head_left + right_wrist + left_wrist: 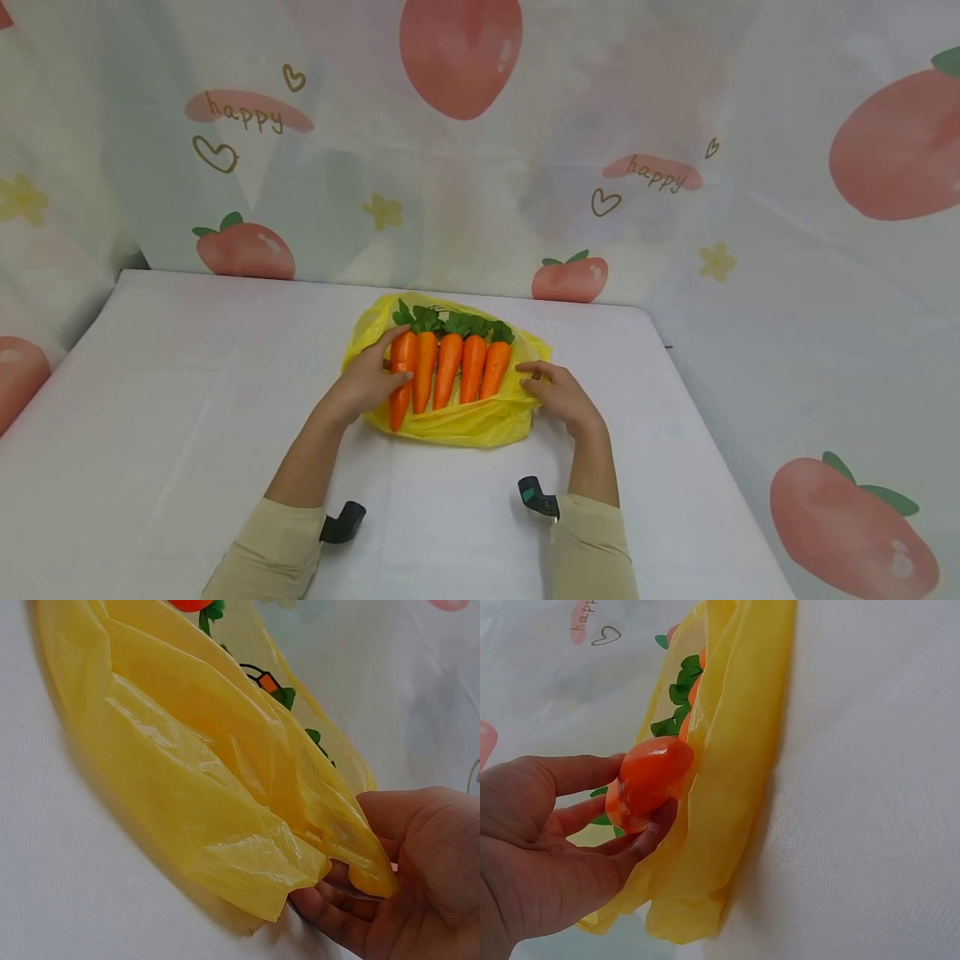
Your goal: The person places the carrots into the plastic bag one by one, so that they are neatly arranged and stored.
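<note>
Several orange carrots [447, 367] with green leafy tops lie side by side in an opened yellow plastic bag [480, 429]. My left hand [366, 382] grips the leftmost carrot [402, 375], thumb on one side and fingers on the other. Seen from the left wrist, that carrot [649, 780] points its tip toward the camera. On the other side, my right hand [558, 392] holds the bag's right edge. In the right wrist view the bag [187, 772] has its corner between the thumb and fingers, and its wall hides most of the carrots.
A white-covered table [187, 400] carries the bag toward its far edge. Behind it and at both sides hangs a pale cloth [480, 192] printed with fruit, hearts and flowers. A black wrist device [343, 523] sticks out from the left cuff, another [537, 497] from the right.
</note>
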`<state>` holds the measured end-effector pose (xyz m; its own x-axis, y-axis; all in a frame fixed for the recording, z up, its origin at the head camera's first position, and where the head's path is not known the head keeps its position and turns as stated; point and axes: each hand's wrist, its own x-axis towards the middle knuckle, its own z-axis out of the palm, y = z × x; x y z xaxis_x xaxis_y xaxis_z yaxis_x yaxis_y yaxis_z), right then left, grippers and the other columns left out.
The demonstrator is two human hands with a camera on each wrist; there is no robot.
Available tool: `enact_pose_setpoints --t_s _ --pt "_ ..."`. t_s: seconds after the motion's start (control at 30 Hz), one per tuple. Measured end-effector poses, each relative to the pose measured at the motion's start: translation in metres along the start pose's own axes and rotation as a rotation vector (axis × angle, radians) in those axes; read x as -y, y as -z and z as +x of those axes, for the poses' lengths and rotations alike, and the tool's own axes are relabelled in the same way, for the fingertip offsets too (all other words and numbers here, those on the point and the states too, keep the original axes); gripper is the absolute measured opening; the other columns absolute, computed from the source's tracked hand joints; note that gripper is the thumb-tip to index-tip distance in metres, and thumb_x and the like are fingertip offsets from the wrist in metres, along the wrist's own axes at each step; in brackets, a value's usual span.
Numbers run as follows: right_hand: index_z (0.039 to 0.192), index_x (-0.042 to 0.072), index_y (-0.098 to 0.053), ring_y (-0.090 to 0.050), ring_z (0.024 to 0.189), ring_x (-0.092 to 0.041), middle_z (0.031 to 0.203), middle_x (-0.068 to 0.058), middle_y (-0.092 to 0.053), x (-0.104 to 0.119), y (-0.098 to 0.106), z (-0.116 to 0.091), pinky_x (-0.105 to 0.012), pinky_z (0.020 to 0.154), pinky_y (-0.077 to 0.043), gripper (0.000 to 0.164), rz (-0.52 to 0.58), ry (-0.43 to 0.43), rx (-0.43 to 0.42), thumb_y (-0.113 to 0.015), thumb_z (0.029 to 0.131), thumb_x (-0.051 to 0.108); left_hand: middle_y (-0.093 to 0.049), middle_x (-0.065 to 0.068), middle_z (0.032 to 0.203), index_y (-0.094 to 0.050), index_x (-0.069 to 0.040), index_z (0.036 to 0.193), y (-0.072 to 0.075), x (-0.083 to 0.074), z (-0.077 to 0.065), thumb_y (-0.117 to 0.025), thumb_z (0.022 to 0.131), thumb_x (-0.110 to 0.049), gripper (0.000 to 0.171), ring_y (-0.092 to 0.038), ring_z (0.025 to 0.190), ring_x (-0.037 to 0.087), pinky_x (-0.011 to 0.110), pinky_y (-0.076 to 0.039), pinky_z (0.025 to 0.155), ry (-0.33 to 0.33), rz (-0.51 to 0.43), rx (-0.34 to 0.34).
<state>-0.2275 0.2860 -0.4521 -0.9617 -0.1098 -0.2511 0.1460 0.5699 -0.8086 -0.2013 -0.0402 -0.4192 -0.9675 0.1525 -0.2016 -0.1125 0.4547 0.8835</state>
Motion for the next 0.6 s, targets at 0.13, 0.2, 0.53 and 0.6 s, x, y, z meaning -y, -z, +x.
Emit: enact_pose_setpoints --t_s 0.13,0.2,0.53,0.6 --pt "0.137 0.012 -0.066 -0.049 0.118 -0.032 0.127 -0.013 -0.057 0.000 0.000 0.000 -0.049 0.101 -0.043 0.036 0.003 0.001 -0.001 -0.055 0.104 0.020 -0.054 0.020 0.138 -0.031 -0.027 0.163 0.001 0.001 0.002 -0.066 0.101 -0.009 0.074 -0.057 0.111 0.034 0.041 -0.056 0.086 0.015 0.004 0.004" --pt "0.136 0.012 -0.066 -0.048 0.118 -0.032 0.126 -0.013 -0.057 0.000 -0.001 0.000 -0.048 0.100 -0.043 0.036 0.005 0.005 -0.002 -0.055 0.104 0.020 -0.054 0.021 0.138 -0.030 -0.028 0.163 0.001 0.000 0.002 -0.066 0.101 -0.010 0.074 -0.057 0.111 0.034 0.041 -0.056 0.086 0.027 0.007 0.003" --pt "0.137 0.012 -0.066 -0.050 0.118 -0.032 0.130 -0.013 -0.057 0.000 -0.001 0.001 -0.049 0.101 -0.044 0.035 0.003 0.012 0.000 -0.055 0.104 0.020 -0.054 0.022 0.140 -0.027 -0.032 0.164 0.005 0.000 0.010 -0.064 0.102 -0.014 0.075 -0.057 0.112 0.035 0.046 -0.053 0.089 0.058 0.031 -0.005" --pt "0.137 0.012 -0.066 -0.050 0.118 -0.032 0.132 -0.013 -0.057 -0.001 0.000 0.001 -0.049 0.102 -0.044 0.036 0.005 0.009 0.001 -0.055 0.104 0.020 -0.053 0.022 0.143 -0.026 -0.033 0.164 0.004 0.000 0.012 -0.064 0.102 -0.015 0.075 -0.057 0.113 0.036 0.048 -0.052 0.091 0.061 0.039 0.000"
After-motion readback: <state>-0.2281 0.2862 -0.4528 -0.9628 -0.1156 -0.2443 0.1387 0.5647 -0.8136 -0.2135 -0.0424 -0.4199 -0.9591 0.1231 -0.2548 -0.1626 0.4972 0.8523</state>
